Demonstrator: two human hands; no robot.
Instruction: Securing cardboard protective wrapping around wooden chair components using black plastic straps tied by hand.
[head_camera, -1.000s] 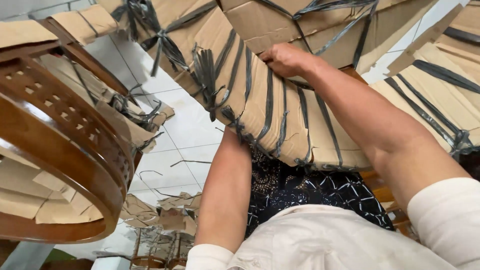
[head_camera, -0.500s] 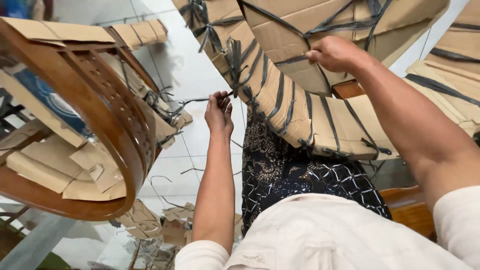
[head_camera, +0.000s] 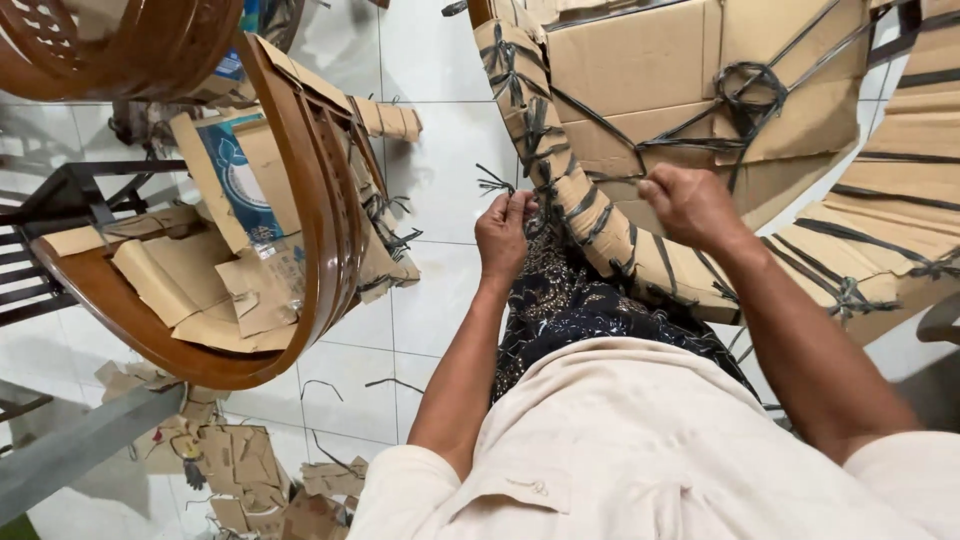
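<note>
While the person leans over the cardboard-wrapped curved wooden chair frame propped against their lap, the left hand pinches the loose frayed end of a dark plastic packing strap between thumb and fingertips, its grip closed on that end. The strap end sticks up and to the left of the grip, away from the wrapped arm, and its length runs back to the right into the windings that cross the cardboard. The right hand sits further right, fingers curled shut against the wrapped arm, on or around another strap; I cannot tell exactly which strand it grips. The two hands are near each other with the wrapped arm passing between them, slanting from the upper left down to the lower right. So the free end lies nearest the left hand, and the knotted bundle of straps on the flat cardboard panel lies above and just beyond the right hand. To the left, well apart, a brown bentwood chair with loose cardboard pieces lies tipped on the white tiled floor, with torn cardboard scraps strewn near the floor's lower edge.
</note>
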